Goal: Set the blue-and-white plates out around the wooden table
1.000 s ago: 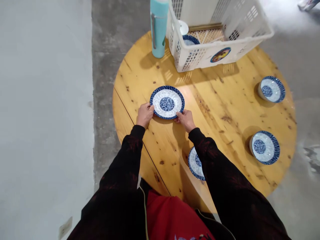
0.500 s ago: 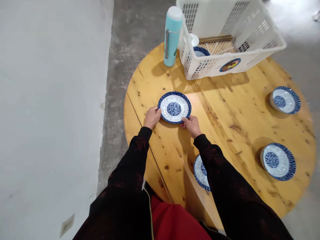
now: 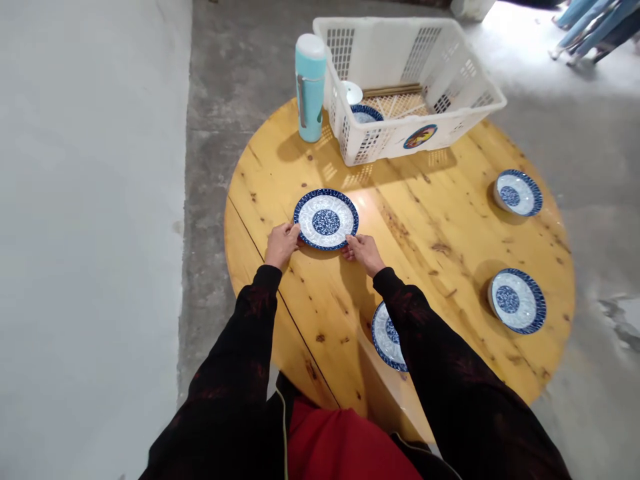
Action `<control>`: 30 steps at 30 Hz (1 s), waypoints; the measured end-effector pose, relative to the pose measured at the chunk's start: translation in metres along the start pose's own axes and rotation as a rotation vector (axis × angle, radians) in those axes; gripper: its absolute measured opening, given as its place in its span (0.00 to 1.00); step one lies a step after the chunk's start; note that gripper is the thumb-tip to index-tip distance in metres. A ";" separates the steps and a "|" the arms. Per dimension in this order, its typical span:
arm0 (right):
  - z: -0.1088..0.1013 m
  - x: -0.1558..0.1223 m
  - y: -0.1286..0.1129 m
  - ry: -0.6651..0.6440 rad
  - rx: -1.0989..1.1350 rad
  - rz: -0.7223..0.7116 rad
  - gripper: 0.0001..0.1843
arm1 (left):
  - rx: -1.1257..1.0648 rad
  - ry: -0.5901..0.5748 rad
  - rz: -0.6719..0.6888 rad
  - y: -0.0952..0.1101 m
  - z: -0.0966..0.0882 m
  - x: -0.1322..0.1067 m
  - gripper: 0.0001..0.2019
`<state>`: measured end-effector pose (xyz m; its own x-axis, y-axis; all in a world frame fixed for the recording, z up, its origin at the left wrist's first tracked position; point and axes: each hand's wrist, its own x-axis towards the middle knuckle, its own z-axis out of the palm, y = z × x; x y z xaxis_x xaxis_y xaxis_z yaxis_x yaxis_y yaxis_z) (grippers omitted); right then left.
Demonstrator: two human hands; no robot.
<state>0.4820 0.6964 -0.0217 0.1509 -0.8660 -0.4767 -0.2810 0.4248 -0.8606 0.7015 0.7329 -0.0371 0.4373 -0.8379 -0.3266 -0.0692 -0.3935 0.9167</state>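
Observation:
A blue-and-white plate (image 3: 326, 221) with a dark blue rim is on the near-left part of the round wooden table (image 3: 425, 227). My left hand (image 3: 283, 244) grips its lower left rim, thumb on top. At the lower right rim, my right hand (image 3: 364, 252) pinches the plate between thumb and fingers. Below my right wrist lies a second plate (image 3: 386, 341), partly covered by my right sleeve. Two matching bowls stand to the right: an upper bowl (image 3: 519, 193) and a lower bowl (image 3: 518, 301).
At the table's far side stands a white plastic crate (image 3: 387, 141) holding a blue-rimmed dish (image 3: 367, 113), a white item (image 3: 353, 93) and thin sticks (image 3: 393, 90). A turquoise bottle (image 3: 310, 93) is left of it. A wall (image 3: 90, 233) runs along the left; a person's legs (image 3: 593, 27) show top right.
The view has shifted, so the table and its things appear further left and smaller. Both hands keep hold of the plate's rim, which stays in about the same place on the table.

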 end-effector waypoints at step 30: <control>-0.147 -0.356 0.197 0.965 0.432 0.206 0.17 | -0.058 -0.138 -0.055 -0.002 0.020 -0.063 0.16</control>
<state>0.2340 1.0496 0.0051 -0.7259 -0.5289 -0.4397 0.1717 0.4797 -0.8605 0.6564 0.7790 -0.0230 0.3114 -0.8615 -0.4012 0.0053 -0.4206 0.9072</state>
